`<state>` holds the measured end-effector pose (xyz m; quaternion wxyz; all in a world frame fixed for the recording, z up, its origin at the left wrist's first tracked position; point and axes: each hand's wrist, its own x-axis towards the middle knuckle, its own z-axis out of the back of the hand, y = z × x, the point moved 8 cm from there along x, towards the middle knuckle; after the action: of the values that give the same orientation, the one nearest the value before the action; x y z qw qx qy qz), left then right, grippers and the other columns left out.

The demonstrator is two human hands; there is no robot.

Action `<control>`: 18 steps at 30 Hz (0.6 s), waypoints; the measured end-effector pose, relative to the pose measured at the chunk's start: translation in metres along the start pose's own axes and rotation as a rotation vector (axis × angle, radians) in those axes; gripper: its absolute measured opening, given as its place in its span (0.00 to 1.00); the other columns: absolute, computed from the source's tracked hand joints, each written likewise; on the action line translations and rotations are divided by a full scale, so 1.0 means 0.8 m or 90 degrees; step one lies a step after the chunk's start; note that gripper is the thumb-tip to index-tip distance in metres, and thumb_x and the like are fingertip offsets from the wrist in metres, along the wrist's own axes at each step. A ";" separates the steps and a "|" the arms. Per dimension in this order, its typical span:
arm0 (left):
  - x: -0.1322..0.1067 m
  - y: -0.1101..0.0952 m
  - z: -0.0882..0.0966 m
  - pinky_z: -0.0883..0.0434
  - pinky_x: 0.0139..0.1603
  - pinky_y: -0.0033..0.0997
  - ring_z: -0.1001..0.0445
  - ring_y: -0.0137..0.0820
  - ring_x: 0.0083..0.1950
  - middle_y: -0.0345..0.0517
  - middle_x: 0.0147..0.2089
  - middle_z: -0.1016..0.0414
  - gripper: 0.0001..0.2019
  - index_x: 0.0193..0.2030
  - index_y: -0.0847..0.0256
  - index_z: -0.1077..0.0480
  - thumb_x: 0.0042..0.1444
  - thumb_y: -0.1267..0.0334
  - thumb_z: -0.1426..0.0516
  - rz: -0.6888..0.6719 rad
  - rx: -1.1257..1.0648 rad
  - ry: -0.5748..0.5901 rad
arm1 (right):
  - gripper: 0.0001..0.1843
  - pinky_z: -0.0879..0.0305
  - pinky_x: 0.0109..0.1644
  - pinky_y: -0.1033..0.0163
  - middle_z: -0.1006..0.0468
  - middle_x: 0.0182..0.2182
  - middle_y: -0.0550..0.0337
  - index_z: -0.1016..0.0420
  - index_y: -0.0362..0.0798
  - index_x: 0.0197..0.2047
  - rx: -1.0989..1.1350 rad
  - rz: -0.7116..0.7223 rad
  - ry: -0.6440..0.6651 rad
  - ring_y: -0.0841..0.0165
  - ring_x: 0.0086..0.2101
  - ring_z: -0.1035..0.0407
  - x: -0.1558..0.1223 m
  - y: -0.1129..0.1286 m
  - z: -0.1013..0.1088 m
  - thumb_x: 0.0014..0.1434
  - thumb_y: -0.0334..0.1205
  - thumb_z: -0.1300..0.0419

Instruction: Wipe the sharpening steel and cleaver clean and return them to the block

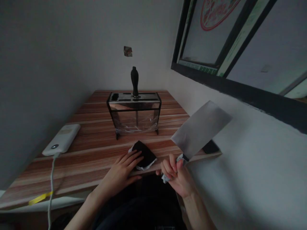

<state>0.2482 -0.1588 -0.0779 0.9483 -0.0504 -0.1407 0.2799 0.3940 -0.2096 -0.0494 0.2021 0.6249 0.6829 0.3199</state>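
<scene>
My right hand (176,174) grasps a cleaver (202,127); my left hand (121,172), fingers loosely extended, apparently steadies the black cloth (147,156) beneath. Next move calls for a firm right grip.

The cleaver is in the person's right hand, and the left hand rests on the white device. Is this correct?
Not quite: in the head view, the left hand rests on the black, white-edged pad, not the white device. The right hand holds the cleaver.
</scene>
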 end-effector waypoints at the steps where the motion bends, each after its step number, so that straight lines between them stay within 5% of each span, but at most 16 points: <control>1: -0.004 -0.002 0.000 0.40 0.61 0.47 0.42 0.42 0.65 0.47 0.65 0.40 0.30 0.64 0.50 0.44 0.55 0.54 0.42 -0.001 0.017 -0.009 | 0.28 0.43 0.36 0.63 0.50 0.16 0.72 0.48 0.48 0.21 0.000 -0.013 0.000 0.76 0.20 0.54 -0.002 -0.002 0.001 0.50 0.59 0.38; 8: -0.042 -0.017 0.008 0.35 0.52 0.46 0.31 0.42 0.53 0.46 0.55 0.29 0.28 0.58 0.48 0.34 0.51 0.75 0.45 0.063 0.044 -0.108 | 0.28 0.54 0.25 0.68 0.52 0.13 0.74 0.49 0.48 0.20 0.010 -0.061 -0.018 0.78 0.17 0.59 -0.015 -0.020 0.020 0.51 0.57 0.38; 12: -0.051 -0.017 0.012 0.32 0.48 0.40 0.29 0.40 0.48 0.46 0.49 0.27 0.21 0.52 0.49 0.30 0.53 0.72 0.46 0.099 -0.036 -0.139 | 0.26 0.58 0.21 0.69 0.52 0.12 0.74 0.47 0.48 0.20 0.043 -0.089 -0.010 0.79 0.15 0.59 -0.024 -0.034 0.025 0.56 0.57 0.43; 18: -0.055 0.008 0.036 0.29 0.40 0.27 0.26 0.33 0.40 0.48 0.39 0.26 0.07 0.37 0.61 0.28 0.58 0.63 0.46 0.265 -0.217 -0.285 | 0.26 0.61 0.18 0.70 0.52 0.11 0.76 0.50 0.49 0.20 0.064 -0.147 -0.048 0.80 0.13 0.60 -0.034 -0.060 0.026 0.53 0.48 0.36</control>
<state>0.2012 -0.1770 -0.0618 0.7946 -0.1728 -0.3764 0.4440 0.3773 -0.2332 -0.1006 0.2314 0.5631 0.7573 0.2362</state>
